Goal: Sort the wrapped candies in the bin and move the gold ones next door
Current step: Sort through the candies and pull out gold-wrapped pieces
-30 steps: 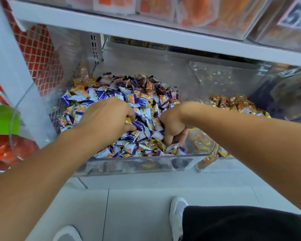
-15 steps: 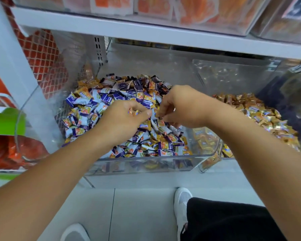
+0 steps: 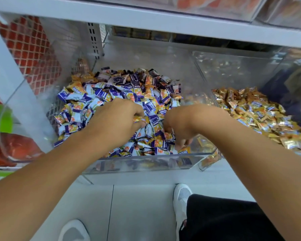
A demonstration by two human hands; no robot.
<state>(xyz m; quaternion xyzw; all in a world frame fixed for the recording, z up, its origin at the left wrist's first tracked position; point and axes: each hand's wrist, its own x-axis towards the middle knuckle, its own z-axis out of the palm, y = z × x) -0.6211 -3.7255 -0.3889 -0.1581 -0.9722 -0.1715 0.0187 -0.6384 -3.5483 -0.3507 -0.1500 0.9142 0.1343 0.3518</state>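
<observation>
A clear bin (image 3: 137, 165) holds a heap of mixed wrapped candies (image 3: 111, 94), purple-and-white ones with gold ones among them. My left hand (image 3: 117, 123) rests on the heap's middle and grips a few gold candies (image 3: 139, 119) between thumb and fingers. My right hand (image 3: 178, 126) is beside it, fingers curled downward into the candies at the bin's front right corner. Its fingertips are buried, so I cannot see whether they pinch a candy. The neighbouring clear bin (image 3: 207, 160) on the right holds a pile of gold candies (image 3: 254, 115).
A white shelf board (image 3: 146, 16) runs low over both bins. A white upright (image 3: 10, 80) and red mesh bags (image 3: 29, 47) stand at the left, with a green tag (image 3: 0, 119). My white shoes (image 3: 181, 197) are on the grey floor below.
My right hand was raised next to my left hand half a second ago; it has dropped back into the front right of the heap. My left hand stays put, still holding gold candies.
</observation>
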